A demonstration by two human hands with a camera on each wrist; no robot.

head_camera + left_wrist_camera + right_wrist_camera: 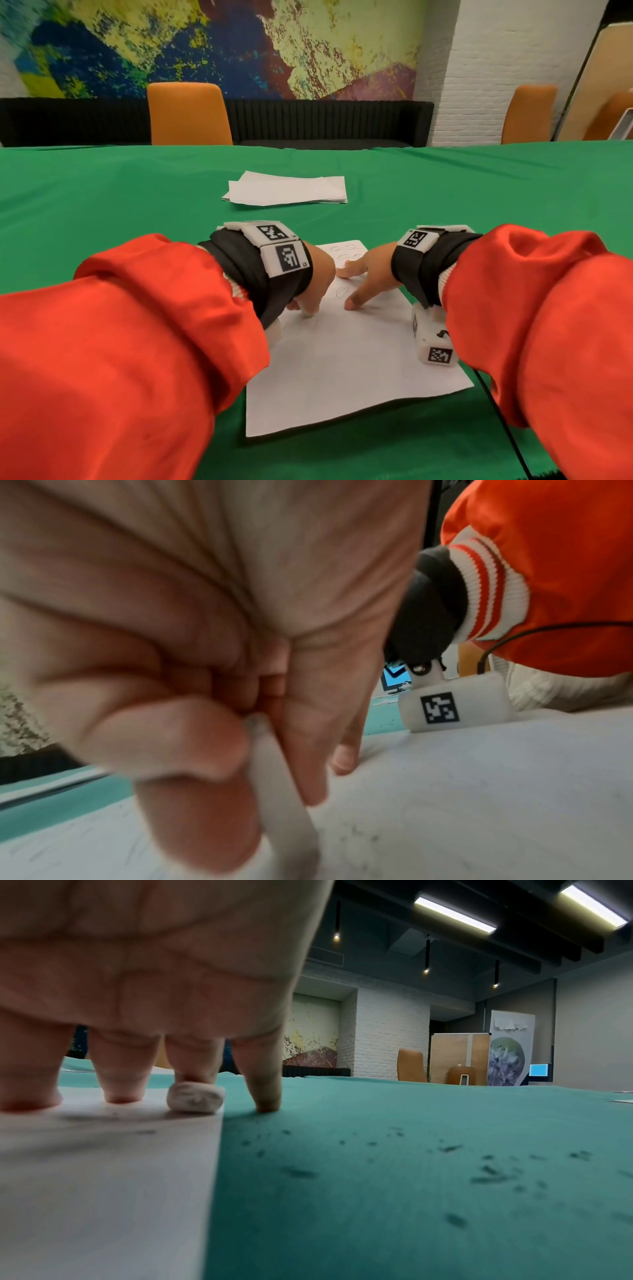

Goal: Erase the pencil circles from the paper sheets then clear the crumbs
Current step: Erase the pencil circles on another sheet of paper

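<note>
A white paper sheet [346,363] lies on the green tablecloth [102,192]. Pencil circles [342,251] show at its far end, and one oval [342,292] sits between my hands. My left hand [308,298] pinches a white eraser [281,791], whose tip is down on the sheet's left part. My right hand [356,284] presses the sheet with straight, spread fingers [123,1085]; the little finger rests on the cloth. A grubby white eraser lump [195,1100] lies at the sheet's right edge by the ring fingertip. Dark crumbs [489,1172] dot the cloth to the right.
A loose stack of white sheets [287,192] lies farther back on the table. Two orange chairs [190,114] [527,114] and a black bench [325,120] stand beyond the far edge. A black cable [507,428] runs over the cloth under my right sleeve.
</note>
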